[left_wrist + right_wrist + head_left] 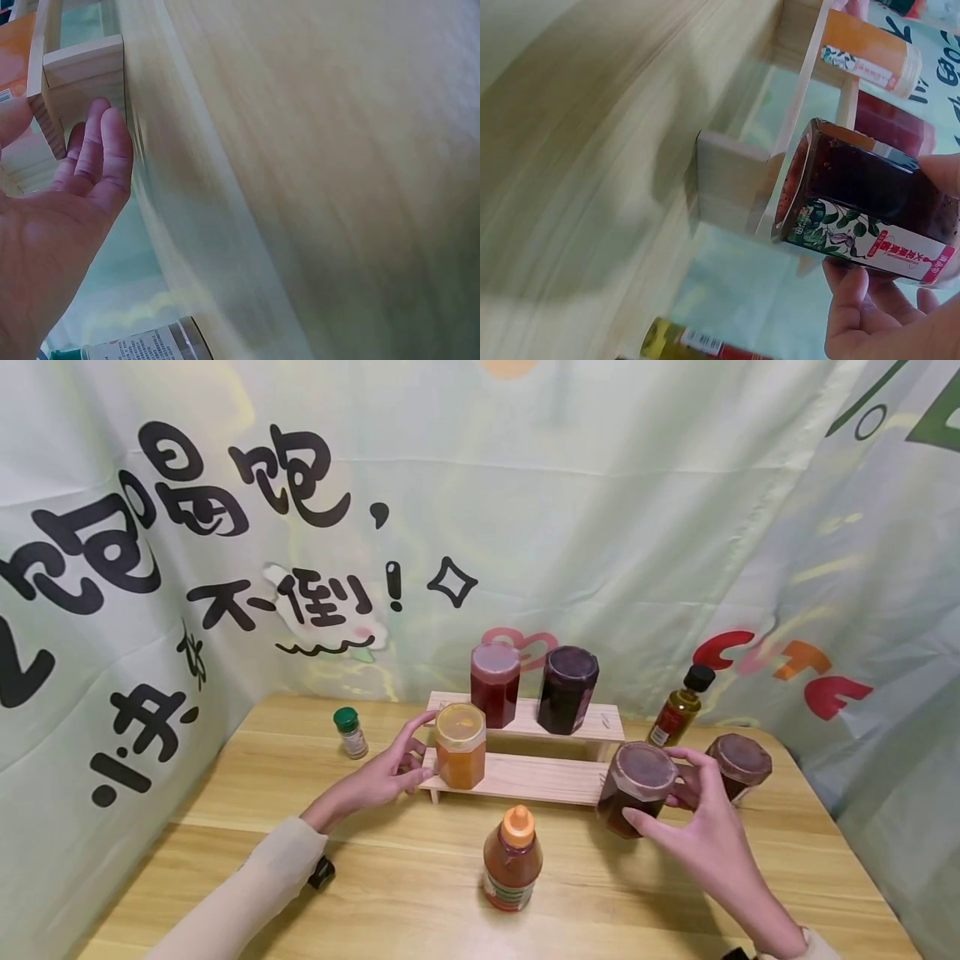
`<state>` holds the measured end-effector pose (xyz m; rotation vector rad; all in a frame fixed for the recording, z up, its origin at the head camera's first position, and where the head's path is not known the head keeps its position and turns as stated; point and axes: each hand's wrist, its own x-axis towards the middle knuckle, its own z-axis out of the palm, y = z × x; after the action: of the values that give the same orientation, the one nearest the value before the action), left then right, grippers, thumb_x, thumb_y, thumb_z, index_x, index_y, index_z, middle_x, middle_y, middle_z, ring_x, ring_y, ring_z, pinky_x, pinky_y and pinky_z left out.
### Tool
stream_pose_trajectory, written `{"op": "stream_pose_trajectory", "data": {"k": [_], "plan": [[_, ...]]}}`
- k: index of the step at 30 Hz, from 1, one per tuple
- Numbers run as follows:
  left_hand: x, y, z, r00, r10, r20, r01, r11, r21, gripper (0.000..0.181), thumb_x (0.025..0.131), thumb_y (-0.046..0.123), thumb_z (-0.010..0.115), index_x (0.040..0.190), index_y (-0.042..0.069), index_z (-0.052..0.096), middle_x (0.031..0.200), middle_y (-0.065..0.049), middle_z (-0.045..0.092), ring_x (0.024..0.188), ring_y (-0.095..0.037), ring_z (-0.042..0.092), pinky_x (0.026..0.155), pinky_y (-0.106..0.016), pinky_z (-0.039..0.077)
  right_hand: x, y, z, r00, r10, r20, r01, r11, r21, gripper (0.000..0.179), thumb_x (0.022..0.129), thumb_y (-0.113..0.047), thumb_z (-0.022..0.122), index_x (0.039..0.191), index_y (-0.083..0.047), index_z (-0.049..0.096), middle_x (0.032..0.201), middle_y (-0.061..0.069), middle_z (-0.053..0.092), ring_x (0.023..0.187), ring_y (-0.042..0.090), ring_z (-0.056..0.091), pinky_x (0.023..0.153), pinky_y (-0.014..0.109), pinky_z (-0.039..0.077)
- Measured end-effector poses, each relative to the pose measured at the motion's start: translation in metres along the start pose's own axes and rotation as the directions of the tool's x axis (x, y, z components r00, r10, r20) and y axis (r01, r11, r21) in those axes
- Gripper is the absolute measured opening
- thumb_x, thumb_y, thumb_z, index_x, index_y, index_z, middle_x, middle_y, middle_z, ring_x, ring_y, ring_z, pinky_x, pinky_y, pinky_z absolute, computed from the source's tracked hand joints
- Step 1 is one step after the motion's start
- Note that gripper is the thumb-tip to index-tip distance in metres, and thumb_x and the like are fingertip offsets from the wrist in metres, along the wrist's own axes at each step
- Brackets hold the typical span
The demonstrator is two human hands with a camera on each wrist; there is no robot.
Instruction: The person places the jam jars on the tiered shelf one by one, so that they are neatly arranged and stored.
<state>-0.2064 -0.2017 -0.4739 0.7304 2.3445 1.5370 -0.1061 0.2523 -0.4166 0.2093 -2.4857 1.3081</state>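
Note:
My right hand (pixel 708 831) grips a hexagonal jar of dark jam (pixel 633 789), thumb on one side and fingers on the other. Held slightly tilted, the jar overlaps the right end of the two-step wooden rack (pixel 543 778); its floral label (pixel 855 244) shows in the right wrist view. A jar of orange jam (pixel 461 756) stands at the left end of the lower step. Beside it is my left hand (pixel 382 775), thumb at the step's edge and index finger near the lid. In the left wrist view its other fingers (pixel 114 146) extend loosely past the rack's end.
On the upper step stand a red jar (pixel 495 689) and a dark jar (pixel 567 693). An orange-capped sauce bottle (pixel 513 864) is in front, a green-capped shaker (pixel 350 733) to the left. Right of the rack are an oil bottle (pixel 678 708) and another dark jar (pixel 741 762).

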Motion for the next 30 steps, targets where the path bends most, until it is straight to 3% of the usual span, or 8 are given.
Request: {"op": "stream_pose_trajectory", "data": {"k": [9,16,21,30], "plan": [[-0.001,-0.003,0.002,1.0,0.007,-0.003,-0.007,1.0,-0.005,0.09,0.112,0.008,0.064,0.176,0.034,0.006,0.128,-0.025,0.049,0.093,-0.031,0.065,0.073,-0.043,0.063,0.01,-0.007,0.03,0.998,-0.009,0.055,0.006,0.999,0.045,0.093,0.082,-0.015,0.1,0.154,-0.011,0.042,0.133,0.013,0.072,0.111,-0.003,0.065,0.091,0.015,0.052],[-0.002,-0.005,0.002,1.0,0.011,-0.012,-0.011,1.0,0.001,0.089,0.112,0.009,0.063,0.175,0.035,0.007,0.128,-0.024,0.049,0.093,-0.031,0.065,0.072,-0.042,0.063,0.02,-0.016,0.051,0.996,-0.044,0.08,0.034,0.991,0.127,0.093,0.08,-0.007,0.099,0.153,-0.01,0.043,0.136,0.012,0.071,0.116,0.01,0.068,0.094,0.027,0.057],[-0.002,-0.005,0.001,1.0,0.013,-0.011,-0.013,1.0,0.001,0.089,0.111,0.008,0.064,0.176,0.033,0.007,0.128,-0.025,0.048,0.093,-0.031,0.065,0.071,-0.042,0.063,0.026,-0.025,0.067,0.991,-0.09,0.099,0.07,0.98,0.188,0.093,0.078,-0.002,0.099,0.153,-0.009,0.044,0.136,0.011,0.071,0.118,0.02,0.069,0.095,0.026,0.057],[-0.001,-0.001,0.002,1.0,0.011,-0.01,-0.011,1.0,-0.002,0.09,0.112,0.011,0.064,0.176,0.035,0.006,0.13,-0.025,0.048,0.096,-0.031,0.066,0.073,-0.044,0.063,0.032,-0.027,0.089,0.986,-0.115,0.121,0.084,0.968,0.239,0.093,0.077,0.0,0.099,0.151,-0.009,0.044,0.133,0.008,0.071,0.12,0.02,0.068,0.096,0.036,0.059]]}}
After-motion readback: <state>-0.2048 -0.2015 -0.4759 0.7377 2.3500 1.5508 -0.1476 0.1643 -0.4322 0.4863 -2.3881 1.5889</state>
